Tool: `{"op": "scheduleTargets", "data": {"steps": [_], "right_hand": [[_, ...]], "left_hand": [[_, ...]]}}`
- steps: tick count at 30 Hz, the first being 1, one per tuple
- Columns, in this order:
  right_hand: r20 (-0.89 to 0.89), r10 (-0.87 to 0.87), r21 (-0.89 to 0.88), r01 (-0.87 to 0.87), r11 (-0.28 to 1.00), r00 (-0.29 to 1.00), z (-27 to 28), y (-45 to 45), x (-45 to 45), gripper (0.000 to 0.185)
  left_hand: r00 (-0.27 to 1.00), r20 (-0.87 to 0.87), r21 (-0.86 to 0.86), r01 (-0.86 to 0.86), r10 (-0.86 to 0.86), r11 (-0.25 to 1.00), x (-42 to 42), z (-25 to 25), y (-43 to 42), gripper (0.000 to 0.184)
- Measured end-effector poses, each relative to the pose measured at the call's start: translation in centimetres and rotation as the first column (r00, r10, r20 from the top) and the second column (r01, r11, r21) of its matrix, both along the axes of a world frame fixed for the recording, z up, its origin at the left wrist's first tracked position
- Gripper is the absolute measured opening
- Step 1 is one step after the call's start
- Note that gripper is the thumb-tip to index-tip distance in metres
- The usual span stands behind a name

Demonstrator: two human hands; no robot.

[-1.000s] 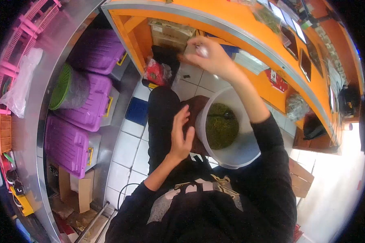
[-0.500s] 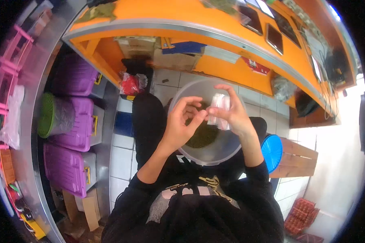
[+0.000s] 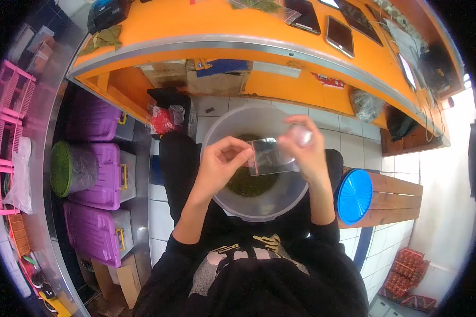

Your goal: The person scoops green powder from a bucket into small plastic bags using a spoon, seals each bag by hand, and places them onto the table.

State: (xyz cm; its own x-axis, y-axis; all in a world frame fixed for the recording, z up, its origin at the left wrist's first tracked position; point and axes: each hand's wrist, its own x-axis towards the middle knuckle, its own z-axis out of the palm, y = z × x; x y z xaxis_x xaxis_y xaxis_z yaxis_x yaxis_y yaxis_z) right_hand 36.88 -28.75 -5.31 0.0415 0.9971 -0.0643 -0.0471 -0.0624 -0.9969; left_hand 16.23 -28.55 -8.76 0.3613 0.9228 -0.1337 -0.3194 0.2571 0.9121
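Observation:
Between thumb and fingers, my left hand (image 3: 220, 165) pinches the edge of a small clear zip-lock bag (image 3: 270, 157) with a red line along its top. My right hand (image 3: 308, 153), smeared by motion, is closed round a bundle of clear plastic bags (image 3: 300, 136). The single bag stretches across toward the right hand; whether it touches that hand's fingers is hard to tell. Both hands are above a large translucent tub (image 3: 217, 136) standing between my legs. Green-brown crumbled material (image 3: 253, 185) lies at its bottom, partly hidden by the hands and bag.
An orange workbench (image 3: 195, 26) with phones (image 3: 339, 36) runs ahead. On the left, purple-lidded boxes (image 3: 96, 174) sit below a metal shelf edge, beside a green-lidded container (image 3: 62, 168). A blue lid (image 3: 355, 196) rests on a wooden bench (image 3: 394, 198) at the right.
A single zip-lock bag now shows between my hands, pinched by the left. The right hand has moved slightly right with the bundle. The view has shifted a little.

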Motion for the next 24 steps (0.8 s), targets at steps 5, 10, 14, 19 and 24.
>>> {"op": "scheduleTargets", "data": {"steps": [5,10,14,19,24], "right_hand": [[0.102,-0.474,0.323,0.422,0.847,0.874,-0.3,-2.1,-0.2,0.021],[0.465,-0.143,0.415,-0.072,0.907,0.874,-0.1,-3.1,-5.0,0.028],[0.477,-0.108,0.392,-0.101,0.914,0.872,-0.5,-3.2,-5.9,0.037],[0.440,-0.052,0.355,-0.121,0.927,0.897,-0.3,-3.1,-6.1,0.024],[0.453,-0.039,0.279,-0.100,0.955,0.891,-1.5,-2.6,-5.1,0.013]], "left_hand": [[0.966,-0.120,0.156,-0.210,0.230,0.965,-0.5,-1.1,0.4,0.008],[0.965,-0.055,0.142,-0.245,0.255,0.959,0.5,-0.4,-0.6,0.006],[0.972,0.020,0.067,-0.233,0.232,0.970,0.2,0.1,-1.2,0.007],[0.983,0.049,0.054,-0.181,0.178,0.982,-0.6,-1.5,-1.0,0.008],[0.984,-0.028,0.158,-0.172,0.178,0.972,0.1,-1.4,-1.0,0.009]]}}
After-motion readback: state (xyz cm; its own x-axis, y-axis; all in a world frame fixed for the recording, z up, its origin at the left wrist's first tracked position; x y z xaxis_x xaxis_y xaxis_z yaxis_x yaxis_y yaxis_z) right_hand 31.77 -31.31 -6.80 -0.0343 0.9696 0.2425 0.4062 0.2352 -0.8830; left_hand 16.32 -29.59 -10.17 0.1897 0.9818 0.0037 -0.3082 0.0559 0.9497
